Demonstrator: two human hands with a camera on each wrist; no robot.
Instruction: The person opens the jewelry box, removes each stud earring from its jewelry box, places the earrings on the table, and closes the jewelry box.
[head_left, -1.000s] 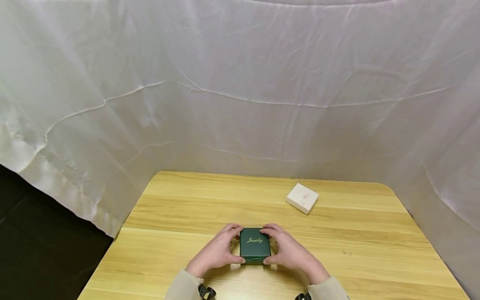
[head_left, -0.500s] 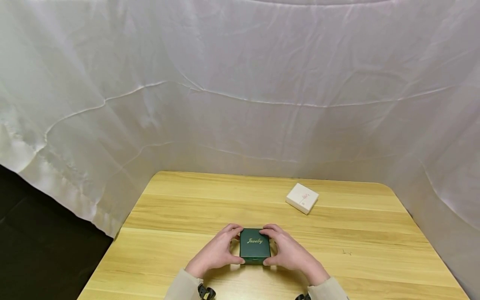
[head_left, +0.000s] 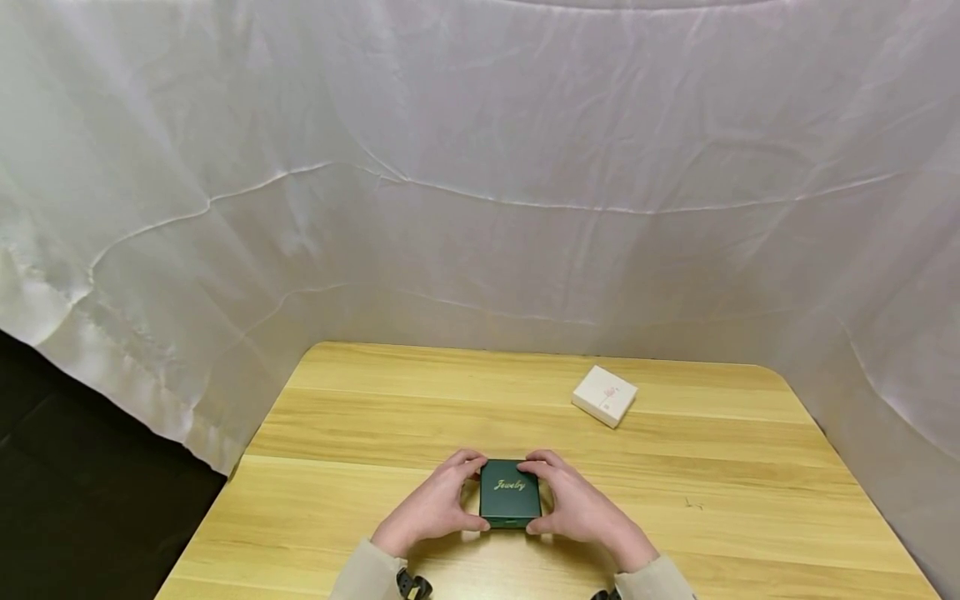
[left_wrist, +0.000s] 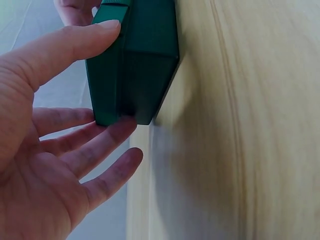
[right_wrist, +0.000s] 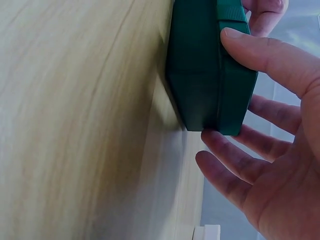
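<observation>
A dark green jewelry box (head_left: 510, 492) with gold "Jewelry" lettering on its lid is at the near middle of the table, lid down. My left hand (head_left: 438, 504) grips its left side, thumb at the front corner and fingers at the back corner. On the other side my right hand (head_left: 581, 504) grips it the same way. Both wrist views show each thumb on the lid's front, beside a ribbed tab (right_wrist: 231, 13), and a seam between lid and base. Some lower fingers of each hand extend free of the box. Whether its underside fully touches the table cannot be told.
A small white box (head_left: 604, 397) with a pink print lies at an angle farther back, right of the middle. The wooden table (head_left: 360, 417) has rounded back corners. Pale cloth (head_left: 480, 250) hangs behind it and along its sides.
The jewelry box's top has shifted slightly toward the person, and less of its front side shows. Both hands keep their hold, their fingers moving only a little. The white box stays put.
</observation>
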